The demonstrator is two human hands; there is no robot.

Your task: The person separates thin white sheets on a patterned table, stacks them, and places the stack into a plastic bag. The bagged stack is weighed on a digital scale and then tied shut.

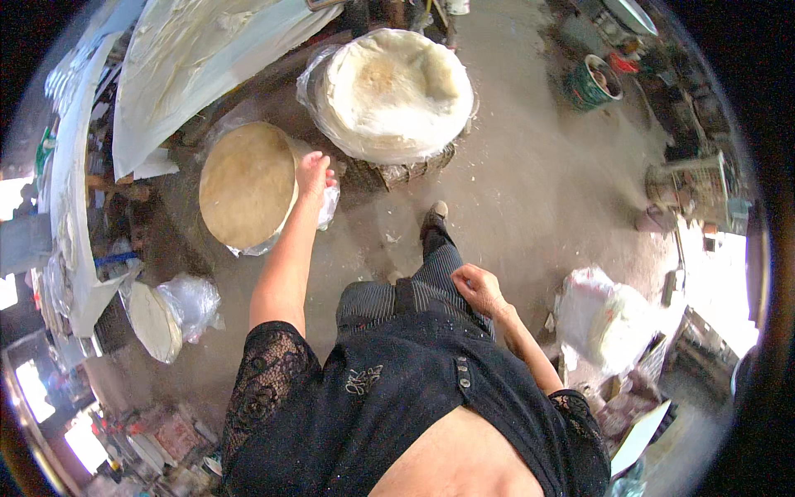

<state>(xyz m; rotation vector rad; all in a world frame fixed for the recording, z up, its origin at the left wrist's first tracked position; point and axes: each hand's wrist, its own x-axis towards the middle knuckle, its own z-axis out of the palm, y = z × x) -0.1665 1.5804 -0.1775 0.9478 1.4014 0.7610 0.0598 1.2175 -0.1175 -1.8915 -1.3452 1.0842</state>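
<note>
My left hand [315, 174] is raised with its fingers curled, next to the right rim of a round tan board or lid [248, 185] that has clear plastic around it. Whether the fingers touch anything is unclear. Beyond it, a large round pale mass like dough or stacked flat sheets [397, 93], wrapped in plastic, rests on a dark rough base [417, 169]. My right hand [478, 288] hangs at my right thigh, its fingers loosely curled, and no object shows in it.
A long table covered with pale sheeting [186, 74] runs along the upper left. A plastic-wrapped round item [152, 320] is at the left. A green bucket [593, 84] stands at the upper right, and a plastic-covered pale bundle [608, 320] at the right. Clutter lines both sides.
</note>
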